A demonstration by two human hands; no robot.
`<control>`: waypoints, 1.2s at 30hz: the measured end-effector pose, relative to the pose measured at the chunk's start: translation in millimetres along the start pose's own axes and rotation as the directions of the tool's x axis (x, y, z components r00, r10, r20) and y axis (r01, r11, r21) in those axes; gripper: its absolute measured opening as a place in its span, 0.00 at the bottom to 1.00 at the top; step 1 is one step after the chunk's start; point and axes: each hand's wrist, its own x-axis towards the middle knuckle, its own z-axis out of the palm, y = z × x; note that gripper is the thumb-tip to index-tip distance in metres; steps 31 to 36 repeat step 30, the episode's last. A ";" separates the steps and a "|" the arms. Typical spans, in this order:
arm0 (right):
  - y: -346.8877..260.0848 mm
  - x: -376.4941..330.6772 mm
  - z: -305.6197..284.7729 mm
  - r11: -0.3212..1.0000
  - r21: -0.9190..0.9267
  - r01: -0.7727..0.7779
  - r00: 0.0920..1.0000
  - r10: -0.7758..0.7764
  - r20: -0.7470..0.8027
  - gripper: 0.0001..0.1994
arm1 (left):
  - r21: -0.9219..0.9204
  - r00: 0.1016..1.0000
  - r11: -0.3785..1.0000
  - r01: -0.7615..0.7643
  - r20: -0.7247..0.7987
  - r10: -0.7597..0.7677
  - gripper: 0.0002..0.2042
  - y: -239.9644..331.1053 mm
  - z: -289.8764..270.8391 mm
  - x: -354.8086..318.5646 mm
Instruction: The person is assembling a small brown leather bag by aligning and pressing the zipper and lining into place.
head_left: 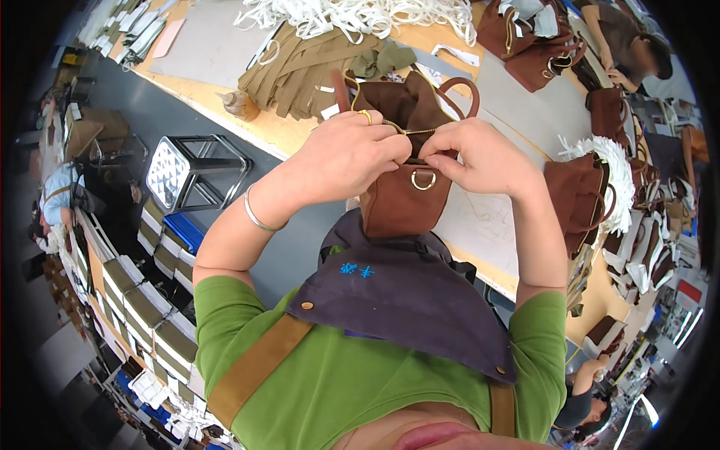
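In front of my chest, at the table's edge, is a brown leather handbag [405, 204] with its top open. A metal D-ring hangs on the side facing me, and its two handles rise on either side. My left hand [358, 146] is closed on the left part of the bag's rim, by the zipper. On the right part of the rim, my right hand [471, 150] pinches the edge between thumb and fingers. A brass zipper [409, 133] runs between my hands across the dark brown lining. My fingertips hide part of the rim.
Beyond the bag lie olive-brown strips [289, 75] and a heap of white cord [352, 16]. A small bottle [240, 106] stands near the table's left edge. More brown handbags [577, 196] are at right. A metal stool [193, 172] stands left; other people work nearby.
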 end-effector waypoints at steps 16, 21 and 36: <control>5.4 7.3 -10.2 0.993 -0.095 0.076 0.997 -0.074 0.021 0.06 | -0.330 0.979 0.936 0.120 -0.116 -0.167 0.04 -13.6 11.1 -0.7; 2.0 3.3 -15.6 0.997 0.045 0.067 0.996 -0.069 0.054 0.06 | -0.361 0.967 0.925 0.123 -0.164 -0.193 0.04 -16.3 9.6 -1.1; 9.8 3.1 -12.8 0.997 0.079 -0.003 0.999 -0.001 0.042 0.07 | -0.347 0.973 0.929 0.125 -0.138 -0.183 0.03 -18.5 8.9 -4.3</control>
